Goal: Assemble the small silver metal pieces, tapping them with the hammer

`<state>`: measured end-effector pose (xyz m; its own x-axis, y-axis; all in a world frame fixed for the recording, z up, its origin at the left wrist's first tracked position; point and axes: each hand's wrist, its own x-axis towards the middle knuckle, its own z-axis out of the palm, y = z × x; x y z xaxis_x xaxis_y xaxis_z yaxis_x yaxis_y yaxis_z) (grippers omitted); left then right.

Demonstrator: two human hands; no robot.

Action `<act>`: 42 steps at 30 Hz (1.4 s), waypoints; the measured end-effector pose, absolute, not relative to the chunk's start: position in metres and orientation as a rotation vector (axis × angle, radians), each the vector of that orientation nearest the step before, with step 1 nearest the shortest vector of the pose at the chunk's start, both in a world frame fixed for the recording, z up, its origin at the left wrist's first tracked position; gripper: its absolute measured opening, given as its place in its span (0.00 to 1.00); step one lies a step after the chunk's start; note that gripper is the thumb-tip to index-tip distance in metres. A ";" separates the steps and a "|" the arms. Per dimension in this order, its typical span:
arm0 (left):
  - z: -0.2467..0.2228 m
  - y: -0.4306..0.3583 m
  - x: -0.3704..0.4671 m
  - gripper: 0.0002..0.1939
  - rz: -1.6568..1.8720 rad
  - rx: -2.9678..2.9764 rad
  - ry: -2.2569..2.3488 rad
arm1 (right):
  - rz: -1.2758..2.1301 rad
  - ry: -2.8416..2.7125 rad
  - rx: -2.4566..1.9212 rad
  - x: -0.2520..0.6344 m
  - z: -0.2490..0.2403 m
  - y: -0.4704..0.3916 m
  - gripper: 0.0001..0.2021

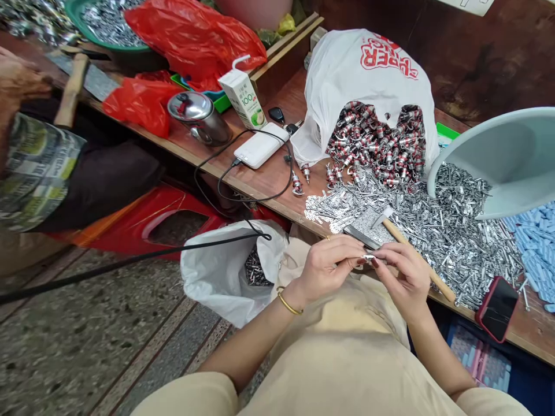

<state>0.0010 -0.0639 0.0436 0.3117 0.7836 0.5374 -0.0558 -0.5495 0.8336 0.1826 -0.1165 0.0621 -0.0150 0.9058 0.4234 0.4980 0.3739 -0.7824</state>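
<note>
My left hand (326, 263) and my right hand (404, 276) meet at the table's front edge, both with fingers pinched together. Between their fingertips is a small silvery metal piece (368, 256); its exact shape is too small to make out. Just beyond my fingers lie a flat metal block (362, 236) and a hammer with a wooden handle (418, 260). Past these spreads a heap of small metal parts (451, 231), with flat perforated pieces (329, 208) on its left side.
A white plastic bag (368, 69) spills red-and-silver fittings (381, 144). A tipped grey basin (520, 156) stands right, near blue pieces (537, 248) and a phone (498, 309). Left are a power bank (261, 145), drink carton (243, 98), metal mug (202, 118), lined bin (217, 271) and another person's hand (21, 75).
</note>
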 end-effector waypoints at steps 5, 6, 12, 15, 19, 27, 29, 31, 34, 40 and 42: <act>0.023 -0.097 0.018 0.05 1.337 1.310 0.836 | 0.771 -1.258 -1.360 0.162 0.028 -0.132 0.05; 0.019 -0.102 0.019 0.06 1.317 1.293 0.869 | 0.851 -1.206 -1.366 0.162 0.022 -0.132 0.05; 0.006 -0.088 0.004 0.10 1.058 1.323 1.028 | 0.721 -1.550 -1.460 0.211 0.027 -0.103 0.06; 0.005 -0.069 -0.003 0.12 0.953 1.210 1.035 | 0.362 -1.818 -1.649 0.233 0.031 -0.079 0.06; 0.005 -0.051 -0.005 0.14 0.851 1.092 0.977 | 0.361 -2.219 -1.733 0.234 0.023 -0.056 0.07; -0.005 -0.023 -0.015 0.15 0.849 1.128 0.968 | 0.129 -2.423 -1.657 0.231 0.008 -0.055 0.11; -0.010 -0.012 -0.017 0.13 0.821 1.159 0.997 | 0.195 -2.282 -1.611 0.231 0.008 -0.059 0.11; -0.014 -0.001 -0.018 0.13 0.771 1.187 0.996 | 0.336 -2.067 -1.562 0.228 0.012 -0.062 0.09; -0.018 0.012 -0.016 0.12 0.677 1.201 0.976 | 0.599 -1.784 -1.497 0.218 0.022 -0.061 0.07; -0.020 0.027 -0.010 0.08 0.536 1.243 1.019 | 1.115 -1.663 -1.402 0.195 0.029 -0.033 0.03; -0.020 0.029 -0.009 0.07 0.522 1.267 1.025 | 1.167 -1.699 -1.401 0.188 0.022 -0.021 0.02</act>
<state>-0.0094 0.0292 -0.0205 0.4852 0.8075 -0.3355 0.2037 0.2688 0.9414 0.1879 -0.0214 0.0220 -0.2287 0.9716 -0.0605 0.4049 0.0384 -0.9136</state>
